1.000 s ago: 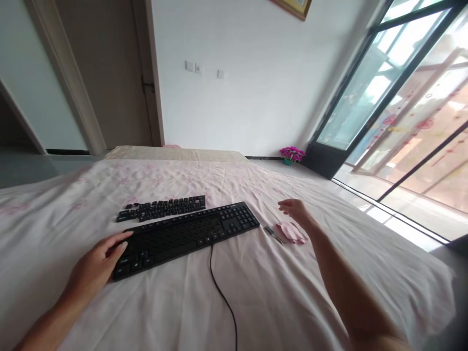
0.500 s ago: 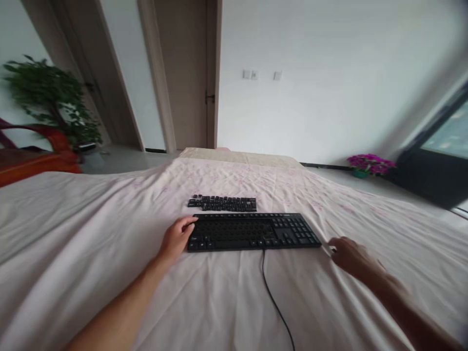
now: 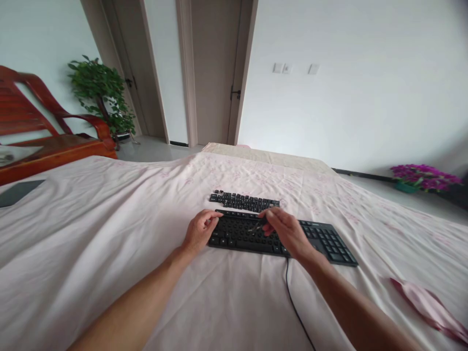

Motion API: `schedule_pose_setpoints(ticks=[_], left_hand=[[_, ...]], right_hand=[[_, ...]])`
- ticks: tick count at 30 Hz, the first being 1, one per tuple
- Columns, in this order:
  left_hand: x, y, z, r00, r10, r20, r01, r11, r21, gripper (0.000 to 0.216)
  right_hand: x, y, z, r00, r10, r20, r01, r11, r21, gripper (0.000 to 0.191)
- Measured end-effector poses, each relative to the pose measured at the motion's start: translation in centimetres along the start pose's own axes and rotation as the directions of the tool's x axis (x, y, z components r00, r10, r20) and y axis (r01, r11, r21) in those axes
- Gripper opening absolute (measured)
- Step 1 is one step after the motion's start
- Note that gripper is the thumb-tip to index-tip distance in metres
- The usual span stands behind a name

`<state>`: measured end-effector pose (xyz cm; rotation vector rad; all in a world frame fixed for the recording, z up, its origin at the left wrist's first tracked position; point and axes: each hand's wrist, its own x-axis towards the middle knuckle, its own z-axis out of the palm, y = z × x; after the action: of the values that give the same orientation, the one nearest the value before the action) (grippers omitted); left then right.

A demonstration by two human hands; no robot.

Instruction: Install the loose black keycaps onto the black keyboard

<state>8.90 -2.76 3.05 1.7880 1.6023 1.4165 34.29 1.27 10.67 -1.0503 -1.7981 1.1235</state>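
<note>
A black keyboard (image 3: 252,247) lies on the cloth, many of its letter keys off and their bare sockets showing. My left hand (image 3: 201,228) pinches its upper left corner between thumb and fingers. Over the middle of the board is my right hand (image 3: 287,229), its fingers closed on a small dark tool (image 3: 259,225) with thin prongs pointing down at the sockets. The tool's exact kind is too small to make out. Just beyond the keyboard, loose black keycaps (image 3: 244,200) lie in rows. The number pad keys (image 3: 334,243) on the right are still in place.
The keyboard's cable (image 3: 292,297) runs toward me over the pale patterned cloth (image 3: 234,292). A pink cloth (image 3: 427,304) lies at the right. Farther off are a wooden chair (image 3: 84,141), a green plant (image 3: 100,90) and purple flowers (image 3: 426,175).
My right hand has moved left from beside the keyboard's right end to above its middle, with the small tool in it. My left hand stays at the corner. The view has turned left.
</note>
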Motion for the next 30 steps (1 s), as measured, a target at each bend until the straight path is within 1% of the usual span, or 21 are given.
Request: schedule_pose_setpoints(ticks=[1, 3, 6, 8, 11, 17, 19, 21, 22, 23, 24, 25, 28, 30], left_hand=[[0.0, 0.0, 0.0, 1.000, 0.000, 0.004, 0.000, 1.000, -0.006, 0.025], [0.0, -0.1, 0.0, 1.000, -0.010, 0.017, 0.010, 1.000, -0.020, 0.024], [0.2, -0.2, 0.1, 0.998, -0.028, 0.049, 0.029, 0.999, -0.025, 0.025], [0.3, -0.3, 0.1, 0.997, -0.035, 0.065, 0.036, 0.999, -0.019, 0.026], [0.4, -0.2, 0.1, 0.996, -0.028, 0.086, 0.028, 1.000, 0.000, 0.028], [0.4, 0.2, -0.1, 0.992, 0.034, 0.121, -0.037, 0.999, 0.022, 0.029], [0.4, 0.2, -0.2, 0.987, 0.059, 0.152, -0.064, 0.998, 0.026, 0.029], [0.4, 0.2, -0.2, 0.977, 0.085, 0.197, -0.093, 0.995, 0.031, 0.028], [0.4, 0.2, -0.2, 0.972, 0.095, 0.215, -0.104, 0.994, 0.033, 0.027], [0.4, 0.1, -0.2, 0.969, 0.101, 0.226, -0.112, 0.993, 0.034, 0.027], [0.4, 0.0, -0.1, 0.967, 0.106, 0.231, -0.117, 0.993, 0.034, 0.027], [0.4, -0.1, -0.1, 0.966, 0.110, 0.233, -0.121, 0.992, 0.035, 0.027], [0.4, -0.3, 0.0, 0.964, 0.122, 0.238, -0.135, 0.990, 0.039, 0.028], [0.4, -0.3, 0.1, 0.963, 0.131, 0.237, -0.143, 0.989, 0.033, 0.029]], right_hand=[[0.6, 0.1, 1.6, 0.999, -0.032, 0.027, 0.031, 0.999, 0.028, 0.047], [1.6, 0.6, 3.9, 0.992, -0.096, 0.078, 0.091, 0.994, 0.056, 0.043], [2.5, 1.5, 5.6, 0.974, -0.169, 0.154, 0.168, 0.986, 0.017, 0.040], [2.7, 1.9, 6.0, 0.962, -0.194, 0.190, 0.202, 0.979, -0.023, 0.039], [2.8, 2.3, 6.5, 0.944, -0.251, 0.214, 0.268, 0.962, -0.053, 0.037], [2.6, 2.2, 6.8, 0.879, -0.391, 0.273, 0.434, 0.893, -0.117, 0.029], [2.5, 2.2, 6.8, 0.840, -0.453, 0.299, 0.507, 0.851, -0.136, 0.026], [2.5, 2.3, 6.9, 0.784, -0.510, 0.353, 0.583, 0.800, -0.140, 0.024], [2.5, 2.4, 7.0, 0.761, -0.526, 0.381, 0.610, 0.780, -0.141, 0.024], [2.5, 2.5, 7.1, 0.748, -0.534, 0.395, 0.624, 0.768, -0.142, 0.024], [2.6, 2.7, 7.2, 0.747, -0.534, 0.395, 0.625, 0.767, -0.146, 0.025], [2.7, 2.9, 7.4, 0.760, -0.529, 0.378, 0.614, 0.775, -0.149, 0.026], [2.8, 3.3, 7.6, 0.828, -0.488, 0.275, 0.537, 0.832, -0.139, 0.029], [2.8, 3.5, 7.6, 0.857, -0.459, 0.236, 0.495, 0.860, -0.124, 0.030]])
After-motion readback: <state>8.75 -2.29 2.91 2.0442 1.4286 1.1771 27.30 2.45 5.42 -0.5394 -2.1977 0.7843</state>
